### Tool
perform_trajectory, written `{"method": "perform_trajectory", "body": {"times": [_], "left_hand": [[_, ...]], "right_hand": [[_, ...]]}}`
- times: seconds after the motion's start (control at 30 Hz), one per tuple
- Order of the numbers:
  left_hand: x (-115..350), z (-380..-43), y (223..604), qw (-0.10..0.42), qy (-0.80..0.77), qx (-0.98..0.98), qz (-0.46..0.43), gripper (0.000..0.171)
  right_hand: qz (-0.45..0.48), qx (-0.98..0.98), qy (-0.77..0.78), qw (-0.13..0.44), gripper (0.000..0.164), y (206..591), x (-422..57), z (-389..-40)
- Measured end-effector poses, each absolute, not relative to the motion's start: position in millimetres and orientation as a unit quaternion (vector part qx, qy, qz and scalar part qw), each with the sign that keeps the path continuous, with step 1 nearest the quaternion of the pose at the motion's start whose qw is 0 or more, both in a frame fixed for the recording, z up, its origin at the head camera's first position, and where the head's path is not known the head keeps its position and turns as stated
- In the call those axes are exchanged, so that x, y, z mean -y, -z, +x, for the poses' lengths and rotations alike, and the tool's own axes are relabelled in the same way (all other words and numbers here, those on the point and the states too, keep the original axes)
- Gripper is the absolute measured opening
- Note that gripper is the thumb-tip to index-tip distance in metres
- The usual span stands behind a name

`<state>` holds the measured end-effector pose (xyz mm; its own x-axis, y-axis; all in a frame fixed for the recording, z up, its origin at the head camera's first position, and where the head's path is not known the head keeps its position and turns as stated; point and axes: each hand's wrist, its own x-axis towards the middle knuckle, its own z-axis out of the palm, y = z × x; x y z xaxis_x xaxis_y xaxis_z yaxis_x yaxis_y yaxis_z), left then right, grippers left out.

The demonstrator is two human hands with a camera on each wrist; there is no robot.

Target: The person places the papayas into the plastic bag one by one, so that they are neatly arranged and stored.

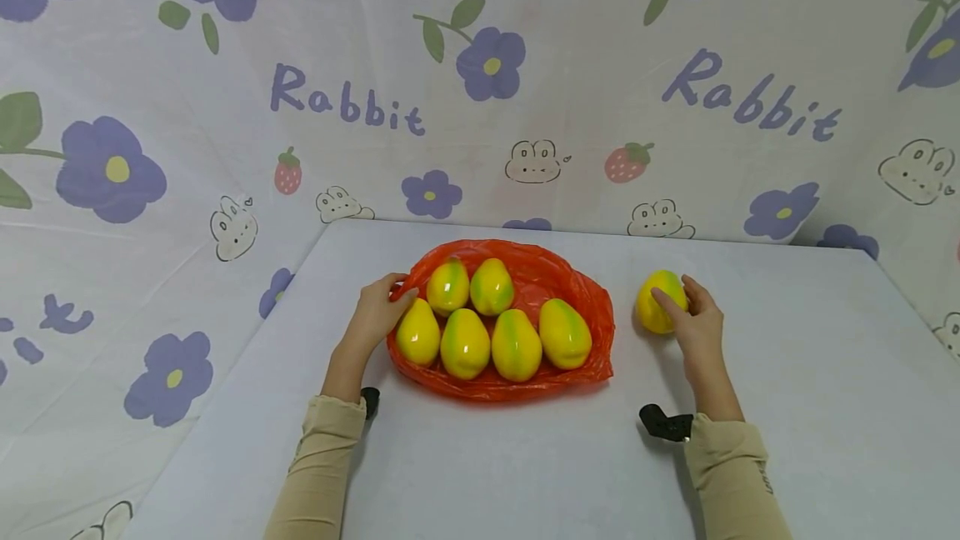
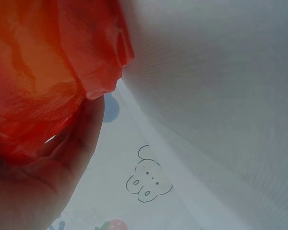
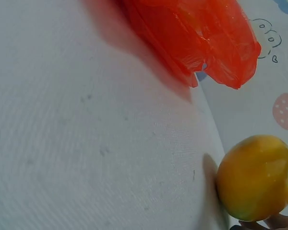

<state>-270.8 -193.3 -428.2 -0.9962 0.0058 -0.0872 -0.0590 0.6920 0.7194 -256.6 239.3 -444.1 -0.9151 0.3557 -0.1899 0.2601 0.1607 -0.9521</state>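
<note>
A red plastic bag lies spread on the table with several glossy yellow-green, pear-shaped fruits inside its raised rim. At the bag's left edge, my left hand holds the rim between thumb and fingers. The left wrist view shows the crinkled red plastic against that hand; the fingertips are hidden behind it. Right of the bag and apart from it, my right hand grips one more yellow-green fruit. In the right wrist view this fruit is large, with a few fingers under it.
The white table runs back to a cloth backdrop printed with flowers, rabbits and strawberries. A black wrist-worn piece sits by the right sleeve, and another beside the left.
</note>
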Motion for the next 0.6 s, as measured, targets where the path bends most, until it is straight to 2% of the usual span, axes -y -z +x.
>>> {"method": "perform_trajectory", "body": {"times": [0.6], "left_hand": [[194.3, -273.8, 431.7, 0.043, -0.396, -0.917, -0.018, 0.049]], "right_hand": [[-0.209, 0.757, -0.618, 0.052, 0.07, 449.3, -235.9, -256.5]]}}
